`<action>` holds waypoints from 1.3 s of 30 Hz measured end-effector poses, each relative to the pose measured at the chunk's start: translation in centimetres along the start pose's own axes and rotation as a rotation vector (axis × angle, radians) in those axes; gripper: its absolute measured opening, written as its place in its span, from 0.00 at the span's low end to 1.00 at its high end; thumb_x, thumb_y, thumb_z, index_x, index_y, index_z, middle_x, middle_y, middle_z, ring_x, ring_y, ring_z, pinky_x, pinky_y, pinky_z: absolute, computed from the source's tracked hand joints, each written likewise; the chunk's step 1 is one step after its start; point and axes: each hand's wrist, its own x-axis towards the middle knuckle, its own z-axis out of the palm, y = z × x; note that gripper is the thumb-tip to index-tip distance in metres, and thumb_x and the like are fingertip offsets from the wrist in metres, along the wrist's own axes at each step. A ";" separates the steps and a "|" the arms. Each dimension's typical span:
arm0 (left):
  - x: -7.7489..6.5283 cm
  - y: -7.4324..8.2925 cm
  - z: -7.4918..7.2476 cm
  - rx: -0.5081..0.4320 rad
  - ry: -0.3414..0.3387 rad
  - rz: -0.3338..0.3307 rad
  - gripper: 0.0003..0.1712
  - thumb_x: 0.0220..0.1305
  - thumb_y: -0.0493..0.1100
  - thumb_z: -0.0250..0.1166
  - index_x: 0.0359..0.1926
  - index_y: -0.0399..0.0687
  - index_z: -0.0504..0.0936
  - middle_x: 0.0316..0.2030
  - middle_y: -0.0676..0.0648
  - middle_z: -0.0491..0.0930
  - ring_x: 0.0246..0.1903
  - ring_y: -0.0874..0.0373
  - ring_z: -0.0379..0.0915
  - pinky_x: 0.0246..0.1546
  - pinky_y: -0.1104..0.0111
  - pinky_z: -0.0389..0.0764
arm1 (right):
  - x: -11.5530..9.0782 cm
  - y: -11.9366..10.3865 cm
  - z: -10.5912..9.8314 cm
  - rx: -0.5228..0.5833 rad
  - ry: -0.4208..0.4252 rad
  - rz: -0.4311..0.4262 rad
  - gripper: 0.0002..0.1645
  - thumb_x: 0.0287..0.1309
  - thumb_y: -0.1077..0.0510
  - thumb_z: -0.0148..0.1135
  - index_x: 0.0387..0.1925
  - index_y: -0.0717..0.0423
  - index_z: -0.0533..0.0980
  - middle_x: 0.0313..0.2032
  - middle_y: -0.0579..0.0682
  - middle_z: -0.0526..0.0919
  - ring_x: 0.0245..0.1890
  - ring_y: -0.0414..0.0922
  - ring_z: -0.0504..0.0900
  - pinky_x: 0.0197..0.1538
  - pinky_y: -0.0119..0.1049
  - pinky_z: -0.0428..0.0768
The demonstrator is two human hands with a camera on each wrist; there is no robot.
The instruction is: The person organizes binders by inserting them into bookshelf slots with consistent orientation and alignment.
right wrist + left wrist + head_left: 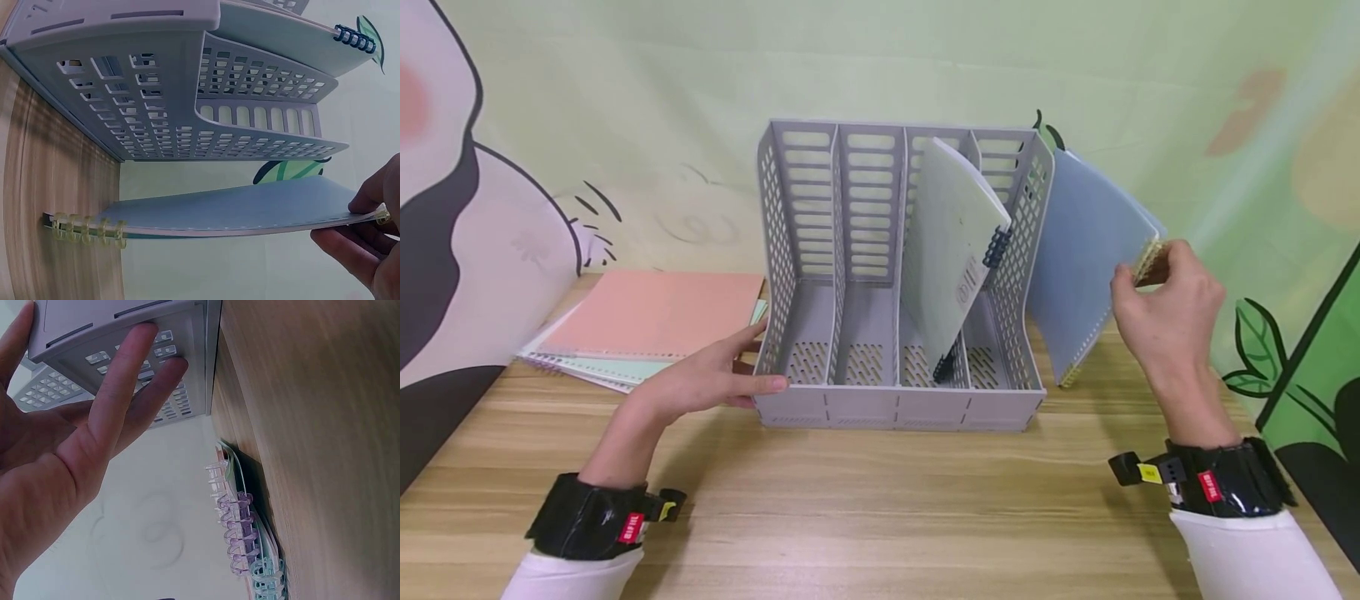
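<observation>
Blue notebook is standing upright just right of rack, right hand pinching its coil between thumb and fingers.
Left hand is resting against rack's left side, fingers straight, spread. Green notebook is leaning inside, cover print unreadable; wristbands are showing red labels, lettering too small.
</observation>
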 end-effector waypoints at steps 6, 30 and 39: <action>0.0 0.0 0.0 0.007 0.002 -0.006 0.60 0.62 0.48 0.70 0.78 0.45 0.35 0.68 0.31 0.53 0.54 0.43 0.74 0.43 0.61 0.80 | -0.2 0.0 0.0 -0.001 -0.005 0.019 0.15 0.59 0.60 0.59 0.40 0.72 0.76 0.32 0.63 0.81 0.30 0.57 0.80 0.32 0.20 0.61; 0.0 -0.1 0.1 0.000 -0.001 -0.001 0.60 0.63 0.49 0.70 0.78 0.44 0.34 0.69 0.31 0.52 0.56 0.42 0.72 0.44 0.62 0.80 | -1.4 0.1 0.0 -0.017 -0.002 0.079 0.17 0.61 0.56 0.62 0.41 0.70 0.76 0.32 0.59 0.82 0.28 0.39 0.75 0.34 0.19 0.63; 0.0 0.0 0.0 -0.003 -0.002 0.002 0.60 0.63 0.48 0.70 0.78 0.45 0.35 0.69 0.31 0.52 0.55 0.43 0.73 0.43 0.62 0.80 | -1.7 0.2 0.0 -0.020 0.038 0.098 0.16 0.60 0.56 0.64 0.39 0.69 0.77 0.31 0.58 0.83 0.26 0.30 0.73 0.35 0.17 0.62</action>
